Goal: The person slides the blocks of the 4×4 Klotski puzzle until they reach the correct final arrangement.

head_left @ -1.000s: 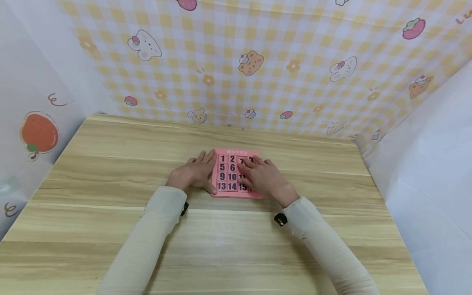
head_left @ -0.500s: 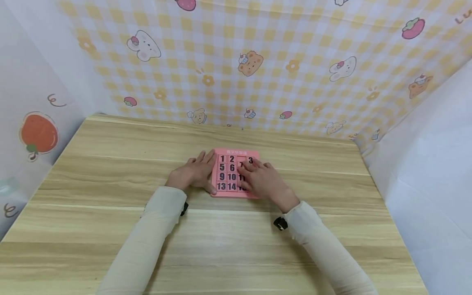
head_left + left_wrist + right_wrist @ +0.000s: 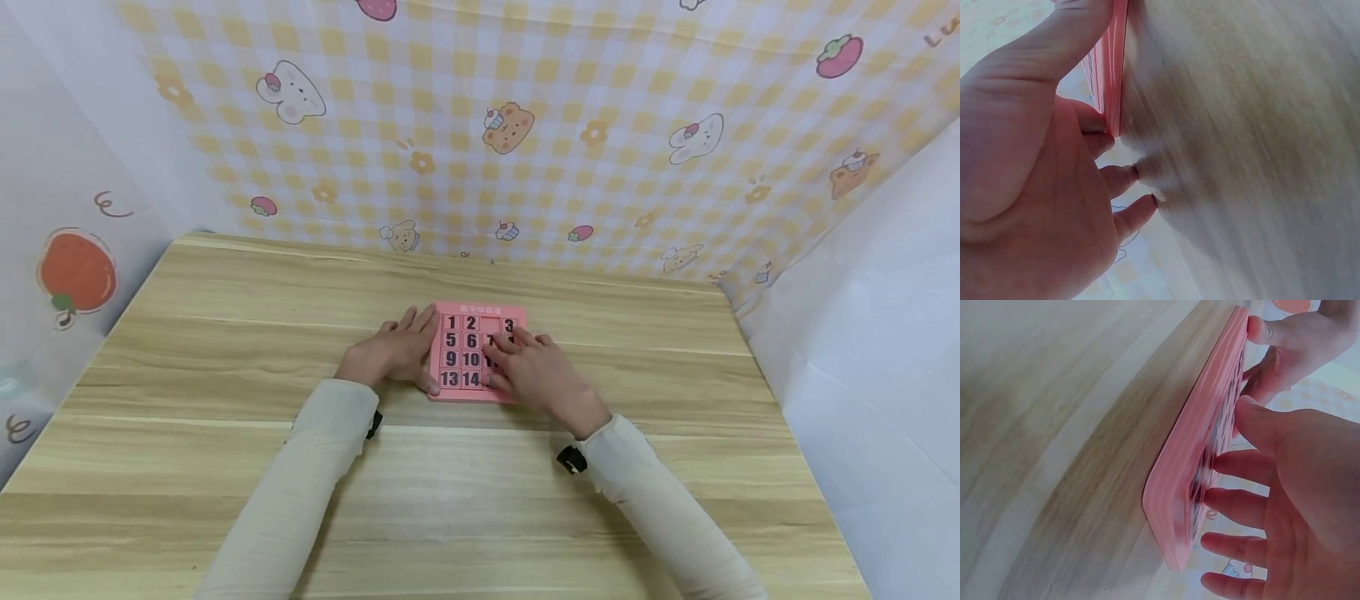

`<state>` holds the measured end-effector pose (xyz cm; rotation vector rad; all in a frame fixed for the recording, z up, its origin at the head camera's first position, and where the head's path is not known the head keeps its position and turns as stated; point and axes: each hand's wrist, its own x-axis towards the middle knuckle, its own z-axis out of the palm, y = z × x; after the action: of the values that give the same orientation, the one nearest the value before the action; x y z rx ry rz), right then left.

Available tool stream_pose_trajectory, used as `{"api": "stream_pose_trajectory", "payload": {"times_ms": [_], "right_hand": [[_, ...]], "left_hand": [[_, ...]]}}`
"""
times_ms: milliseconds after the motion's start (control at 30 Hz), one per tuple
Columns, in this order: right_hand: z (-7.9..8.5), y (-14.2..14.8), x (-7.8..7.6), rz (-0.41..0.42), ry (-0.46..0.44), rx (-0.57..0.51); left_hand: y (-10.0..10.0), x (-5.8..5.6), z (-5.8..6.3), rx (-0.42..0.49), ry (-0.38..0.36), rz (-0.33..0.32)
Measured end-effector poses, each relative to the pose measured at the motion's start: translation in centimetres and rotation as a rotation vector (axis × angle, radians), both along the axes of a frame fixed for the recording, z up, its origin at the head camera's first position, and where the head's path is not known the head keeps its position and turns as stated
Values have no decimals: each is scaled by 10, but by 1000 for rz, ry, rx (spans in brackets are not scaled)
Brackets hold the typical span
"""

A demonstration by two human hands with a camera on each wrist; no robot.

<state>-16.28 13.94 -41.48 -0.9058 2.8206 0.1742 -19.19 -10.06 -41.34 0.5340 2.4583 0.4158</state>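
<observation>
Both hands spread: your left hand (image 3: 396,350) at the square pink number puzzle (image 3: 472,397), right hand (image 3: 542,373) over it | black-numbered 7 tile (image 3: 489,339) just dropped | 3 tile (image 3: 509,325) probably has room leftward

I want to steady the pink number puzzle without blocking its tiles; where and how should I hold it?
Probably by the left rim, coming from the left with thumb and fingers spread along it. The puzzle lies flat, and that straight border is free of tiles. The left hand touches there; the right hand covers tiles opposite.
</observation>
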Motion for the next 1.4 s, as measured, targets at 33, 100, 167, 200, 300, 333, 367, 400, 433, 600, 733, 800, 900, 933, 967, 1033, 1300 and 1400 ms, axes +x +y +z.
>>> {"api": "stream_pose_trajectory", "payload": {"times_ms": [33,100,167,200,300,333,367,400,433,600,733,800,900,933,967,1033,1300,1400], "right_hand": [[0,0,0,0,-1,2],[0,0,1,-4,-4,2],[1,0,1,-8,-14,-4],[1,0,1,-12,-20,-7],[2,3,0,-27,-28,-18],[3,5,-1,-33,-27,-17],[3,6,-2,-38,-23,-17],[3,7,-3,-46,-18,-17],[4,8,-4,-56,-12,-18],[4,12,-12,-103,4,5],[3,14,-17,-128,4,24],[1,15,-19,-132,4,26],[0,17,-20,-130,2,27],[0,17,-21,-131,1,26],[0,17,-21,-133,-3,24],[0,17,-21,-135,-8,21],[0,13,-21,-124,-17,31],[0,11,-21,-121,-17,36]], "left_hand": [[0,0,0,0,0,0],[0,0,0,-1,2,-1],[1,0,0,-1,1,0],[1,0,0,-2,0,0],[1,0,1,-1,-5,2],[1,1,1,0,-7,4],[1,1,1,0,-7,4],[1,1,1,1,-8,5],[1,1,1,3,-9,7],[1,1,2,4,-16,10],[2,1,3,-1,-26,10],[2,2,3,0,-23,7],[2,2,3,-3,-19,6],[2,2,4,-4,-14,4],[2,1,4,-4,-12,5],[1,1,4,-4,-14,6],[1,1,4,-7,-19,10],[1,1,3,-4,-20,9]]}}
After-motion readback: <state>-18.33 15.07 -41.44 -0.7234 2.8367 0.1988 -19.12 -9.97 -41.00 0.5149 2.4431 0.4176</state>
